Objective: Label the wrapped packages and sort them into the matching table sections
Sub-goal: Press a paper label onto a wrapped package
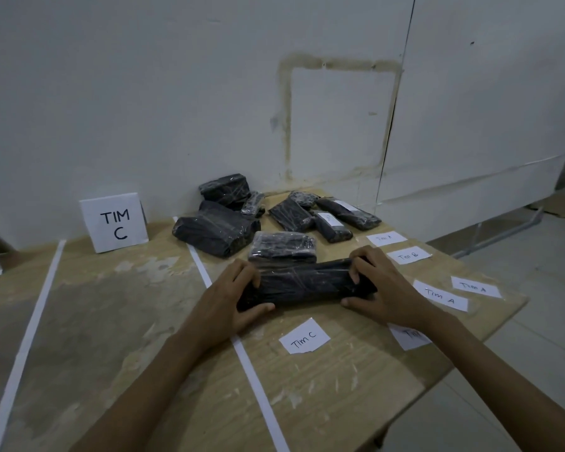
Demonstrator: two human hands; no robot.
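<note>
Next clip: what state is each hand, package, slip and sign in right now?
Held package: gripped at both ends, no label visible.
Left hand: grips its left end.
Right hand: grips its right end.
Tim C slip: lying flat, not on a package.
TIM C sign: standing upright.
Back-right packages: two bear white labels.

A makeshift sorting room: bare patched wall (274,93), worn wooden table (128,305) taped into labelled sections

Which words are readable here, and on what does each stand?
"TIM C": standing card
"Tim C": nearest slip
"Tim A": right-edge slip
"Tim A": slip beside it
"Tim B": slip further back
Farthest slip: faint, seemingly "Tim A"
Half-covered slip: incomplete
Package labels: unreadable
</note>
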